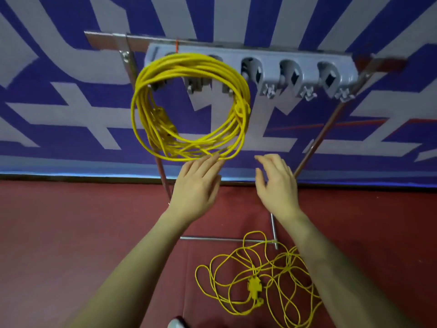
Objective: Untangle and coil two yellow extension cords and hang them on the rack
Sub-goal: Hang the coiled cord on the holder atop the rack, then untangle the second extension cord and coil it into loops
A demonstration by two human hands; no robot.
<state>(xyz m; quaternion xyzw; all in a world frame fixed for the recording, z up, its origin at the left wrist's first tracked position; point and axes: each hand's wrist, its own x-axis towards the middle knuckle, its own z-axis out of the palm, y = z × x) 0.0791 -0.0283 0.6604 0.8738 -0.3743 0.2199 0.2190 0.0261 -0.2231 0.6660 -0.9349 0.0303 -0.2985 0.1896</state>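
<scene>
Two yellow extension cords are in view. One, a coiled yellow extension cord point(189, 107) wound in many loops, hangs on the left end of the grey plastic holder rack point(250, 67), which is mounted across a metal-tube stand point(314, 143). Its loops drape over the hooks at that end, and a yellow plug block sits inside the coil on its left side. To the right of the coil the rack shows three rounded clamp slots, each with a small hook below it; further hooks sit behind the coil, and their number cannot be told.

The second, a loose tangled yellow extension cord point(257, 275), lies spread on the red carpeted floor point(82, 233) beside the stand's lower bar, with a yellow socket block in the middle of the tangle.

Two bare hands reach up. The left hand point(196, 183) has straight, released fingers point(208, 162) whose tips meet the bottom of the hanging coil. The right hand point(276, 178) is apart from the coil, its fingers spread and relaxed, grasping nothing

A blue and grey patterned wall stands behind the rack
</scene>
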